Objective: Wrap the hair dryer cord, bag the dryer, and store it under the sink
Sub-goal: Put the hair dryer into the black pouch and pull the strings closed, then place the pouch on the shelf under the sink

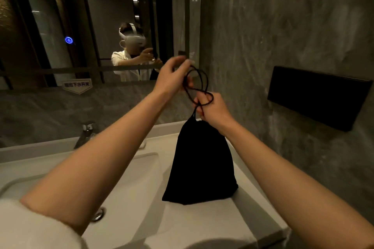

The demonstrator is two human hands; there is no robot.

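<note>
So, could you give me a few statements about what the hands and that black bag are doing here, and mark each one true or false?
1. The black bag rests on the counter to the right of the sink basin. True.
2. Both hands hold the bag's drawstring. True: the left hand pinches the loop up high, and the right hand keeps a grip just above the bag's mouth.
3. The bag lies flat inside the basin. False: it stands upright on the counter.
4. Water runs from the faucet. False: no water shows.
5. The hair dryer lies out on the counter. False: no dryer is visible.
</note>
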